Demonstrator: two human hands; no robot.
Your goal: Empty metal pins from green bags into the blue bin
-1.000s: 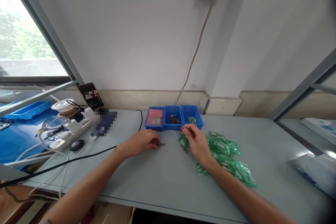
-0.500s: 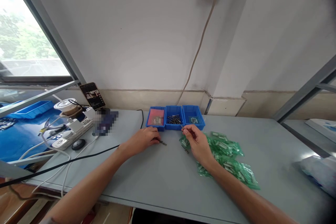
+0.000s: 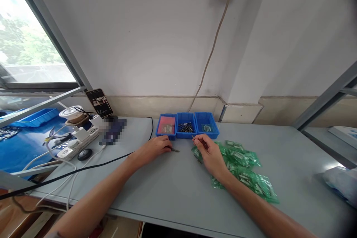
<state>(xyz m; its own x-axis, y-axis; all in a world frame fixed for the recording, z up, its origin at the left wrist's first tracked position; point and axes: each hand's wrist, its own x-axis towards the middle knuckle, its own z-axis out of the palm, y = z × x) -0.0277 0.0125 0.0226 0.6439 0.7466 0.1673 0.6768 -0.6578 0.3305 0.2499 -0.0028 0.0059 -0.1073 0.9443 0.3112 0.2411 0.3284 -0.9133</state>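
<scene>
My left hand point(image 3: 156, 148) rests low over the grey table, its fingers closed on a small dark metal pin point(image 3: 175, 150) that points right. Just right of it, my right hand point(image 3: 208, 153) pinches a tiny thin piece point(image 3: 193, 137), too small to name. Another short metal piece point(image 3: 199, 161) lies beneath the right hand, by the green plastic bags point(image 3: 242, 159) of small metal parts. Behind the hands stand three blue bins: a left bin point(image 3: 157, 132) with a pink sheet and clear packets, a middle bin point(image 3: 186, 135) of loose metal pins, and a right bin point(image 3: 215, 134) with small silvery parts.
A black cable point(image 3: 97, 164) crosses the table under my left forearm. Leftward are a power strip point(image 3: 80, 142), a black mouse point(image 3: 84, 154), a propped phone point(image 3: 99, 102) and a lidded cup point(image 3: 71, 113). A wrapped bundle point(image 3: 341, 184) sits at the right edge.
The metal pin in my left hand has turned from slanting downward to nearly level. My right hand keeps its pinch almost unmoved. The whole view has shifted slightly.
</scene>
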